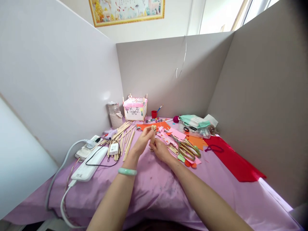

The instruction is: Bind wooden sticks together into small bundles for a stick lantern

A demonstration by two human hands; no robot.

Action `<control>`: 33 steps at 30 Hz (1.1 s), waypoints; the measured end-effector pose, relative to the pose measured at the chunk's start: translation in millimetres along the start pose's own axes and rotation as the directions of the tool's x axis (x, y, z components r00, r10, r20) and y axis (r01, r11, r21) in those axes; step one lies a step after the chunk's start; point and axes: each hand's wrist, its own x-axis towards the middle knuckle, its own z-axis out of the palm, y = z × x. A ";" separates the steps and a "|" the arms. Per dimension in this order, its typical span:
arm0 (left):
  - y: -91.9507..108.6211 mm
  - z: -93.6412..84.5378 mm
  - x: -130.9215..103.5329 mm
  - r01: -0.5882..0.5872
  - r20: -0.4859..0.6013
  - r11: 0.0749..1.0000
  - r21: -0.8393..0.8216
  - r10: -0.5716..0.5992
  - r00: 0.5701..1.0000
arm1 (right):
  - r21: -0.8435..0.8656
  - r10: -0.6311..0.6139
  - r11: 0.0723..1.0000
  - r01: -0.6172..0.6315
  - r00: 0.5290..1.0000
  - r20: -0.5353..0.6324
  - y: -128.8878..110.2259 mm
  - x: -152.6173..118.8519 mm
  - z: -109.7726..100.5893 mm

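Note:
Both hands hold one small upright bundle of short wooden sticks (152, 138) above the purple cloth. My left hand (144, 138), below which a green bangle circles the wrist, grips its upper left side. Lower down, my right hand (160, 149) closes on the bundle from the right. Dark bands show near the bundle's top and bottom. Just right of my right hand lie gold-handled scissors (189, 150) on paper scraps and sticks. Left of my left hand, long wooden sticks (124, 138) are spread on the cloth.
A decorated paper box (135, 109), a jar (115, 114) and a red cup (154, 114) stand at the back. A white power strip (90, 163) with cables lies left. Red felt (234, 160) lies right, near a clear plastic case (201, 132). Grey panels (166, 70) enclose the table.

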 end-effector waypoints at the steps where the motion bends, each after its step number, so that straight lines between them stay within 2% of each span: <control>1: -3.7 -0.6 -1.6 -0.010 0.038 0.996 0.090 0.006 0.999 | 0.014 -0.016 1.000 0.017 1.000 -0.008 0.6 -0.2 0.7; 4: -13.3 0.1 -3.8 -0.032 0.005 0.956 0.291 0.032 0.999 | 0.021 -0.072 0.997 0.072 0.997 -0.023 0.8 -2.0 3.1; 7: -18.1 -1.4 -3.6 -0.040 -0.056 0.960 0.276 0.058 0.997 | 0.001 -0.084 0.996 0.084 0.996 -0.007 -2.4 -5.5 3.2; 9: -18.0 -6.0 -3.5 -0.025 -0.022 0.992 0.122 0.028 0.999 | 0.025 -0.104 0.994 0.104 0.995 -0.003 -5.9 -8.1 0.9; 11: -16.0 -12.0 -3.8 0.015 0.056 0.992 -0.128 -0.008 0.998 | 0.098 -0.134 0.986 0.131 0.991 0.016 -9.7 -10.7 -2.7; 14: -11.8 -18.6 -4.6 0.075 0.164 0.897 -0.435 -0.003 0.986 | 0.226 -0.160 0.964 0.140 0.984 0.073 -14.2 -14.0 -7.9; 16: -10.2 -20.1 -4.8 0.099 0.203 0.851 -0.515 0.010 0.979 | 0.258 -0.167 0.956 0.140 0.982 0.087 -16.0 -15.4 -9.2; 19: -11.8 -19.3 -3.6 0.122 0.218 0.835 -0.537 -0.002 0.976 | 0.239 -0.148 0.963 0.129 0.987 0.064 -16.2 -15.6 -6.3; 24: -21.4 -12.2 -0.8 0.113 0.088 0.872 -0.477 -0.081 0.993 | 0.319 -0.056 0.947 0.032 0.996 0.067 -11.6 -11.3 5.9; 28: -29.0 -8.9 1.2 0.149 -0.012 0.923 -0.356 -0.164 0.986 | 0.337 0.002 0.941 -0.040 0.994 0.111 -10.1 -10.2 7.7; 31: -33.7 -16.4 7.7 0.147 -0.187 0.988 -0.039 -0.151 0.971 | 0.226 -0.034 0.974 0.018 0.997 0.068 -10.9 -12.1 1.3; 32: -34.9 -20.6 11.3 0.156 -0.252 0.981 0.114 -0.123 0.960 | 0.180 -0.046 0.983 0.039 0.998 0.035 -11.0 -12.7 -1.3; 33: -35.9 -25.0 15.5 0.166 -0.287 0.966 0.199 -0.105 0.952 | 0.142 -0.047 0.989 0.047 0.999 -0.001 -10.8 -13.0 -3.5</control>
